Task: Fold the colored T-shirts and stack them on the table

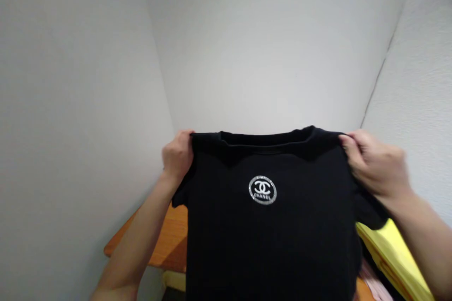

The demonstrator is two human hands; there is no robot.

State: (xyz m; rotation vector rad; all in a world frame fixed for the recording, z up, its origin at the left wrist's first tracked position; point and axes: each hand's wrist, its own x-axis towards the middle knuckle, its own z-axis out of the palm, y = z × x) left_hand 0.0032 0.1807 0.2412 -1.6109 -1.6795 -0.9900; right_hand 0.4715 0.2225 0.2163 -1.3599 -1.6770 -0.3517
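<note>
A black short-sleeved T-shirt (271,244) hangs upright in front of me, stretched between both hands. A round silver-rimmed badge (262,190) with white interlocked letters and the word CHANEL sits on its chest. My left hand (178,154) is closed on the shoulder seam at the left of the neckline. At the opposite shoulder, my right hand (376,162) pinches the fabric between thumb and fingers. Both sleeves droop below the hands. The shirt's lower part runs out of view at the bottom.
Behind the shirt, at the lower left, is an orange-brown wooden surface (169,240). Yellow cloth (397,254) and a bit of pale pink cloth (376,284) lie at the lower right. Plain light walls (261,47) meet in corners around me.
</note>
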